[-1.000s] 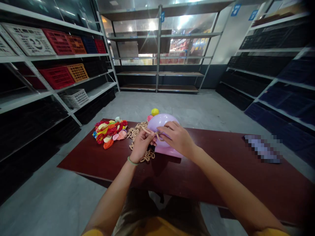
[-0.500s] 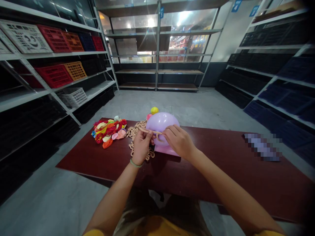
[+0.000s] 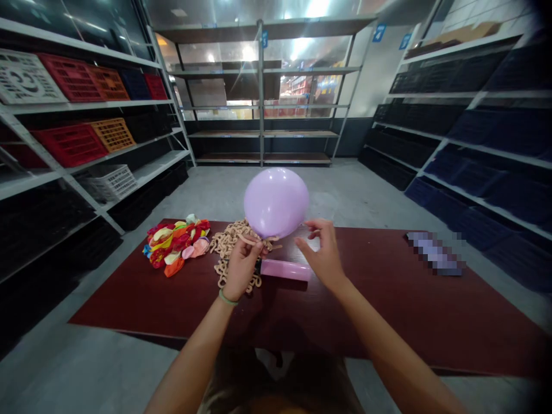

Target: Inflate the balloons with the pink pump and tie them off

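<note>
My left hand (image 3: 242, 265) is closed around the neck of an inflated lilac balloon (image 3: 276, 202) and holds it up over the dark red table (image 3: 371, 310). A tan rubber band is wrapped at the balloon's neck by my fingers. My right hand (image 3: 321, 254) hovers just right of the neck with its fingers apart and nothing in them. A pink cylinder-shaped pump (image 3: 285, 269) lies on the table between my hands. A heap of tan rubber bands (image 3: 226, 246) lies behind my left hand.
A pile of flat coloured balloons (image 3: 172, 244) lies at the table's left. A blurred-out object (image 3: 434, 253) rests at the right. Metal shelves with red, orange and white crates (image 3: 71, 144) line the left; dark shelving lines the right and back.
The balloon has risen off the pump and now stands higher above the table. My right hand has let go of the rubber band and opened. The view has shifted left.
</note>
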Demonstrator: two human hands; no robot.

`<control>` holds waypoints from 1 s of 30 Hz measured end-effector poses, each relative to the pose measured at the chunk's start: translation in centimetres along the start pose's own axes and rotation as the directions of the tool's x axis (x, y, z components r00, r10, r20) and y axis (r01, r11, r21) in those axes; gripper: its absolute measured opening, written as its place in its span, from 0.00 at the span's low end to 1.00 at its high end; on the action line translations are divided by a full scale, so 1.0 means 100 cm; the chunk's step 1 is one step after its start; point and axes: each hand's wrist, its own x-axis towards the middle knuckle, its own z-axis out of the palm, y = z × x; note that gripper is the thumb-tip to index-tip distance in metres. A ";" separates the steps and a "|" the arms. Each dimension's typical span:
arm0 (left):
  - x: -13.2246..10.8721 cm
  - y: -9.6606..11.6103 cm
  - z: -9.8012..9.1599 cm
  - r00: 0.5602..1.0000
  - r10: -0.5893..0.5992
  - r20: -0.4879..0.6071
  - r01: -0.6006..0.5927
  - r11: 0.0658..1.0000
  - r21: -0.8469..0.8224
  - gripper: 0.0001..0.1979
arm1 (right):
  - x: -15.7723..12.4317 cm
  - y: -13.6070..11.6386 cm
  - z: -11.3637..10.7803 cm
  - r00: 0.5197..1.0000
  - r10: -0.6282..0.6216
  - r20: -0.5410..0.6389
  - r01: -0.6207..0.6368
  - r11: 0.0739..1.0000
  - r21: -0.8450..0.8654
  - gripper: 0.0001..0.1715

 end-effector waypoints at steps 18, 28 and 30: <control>0.004 -0.035 0.023 0.896 -0.088 0.436 -0.064 0.944 0.323 0.09 | -0.002 0.008 0.018 0.865 0.447 0.228 -0.454 0.502 0.736 0.68; 0.024 -0.044 0.005 0.969 -0.066 0.237 0.018 0.980 0.200 0.23 | -0.001 0.033 0.015 0.843 0.523 0.123 -0.433 0.525 0.733 0.60; 0.030 -0.045 -0.003 0.985 -0.081 0.150 0.058 0.987 0.152 0.22 | 0.003 0.042 0.017 0.814 0.575 0.082 -0.441 0.519 0.732 0.62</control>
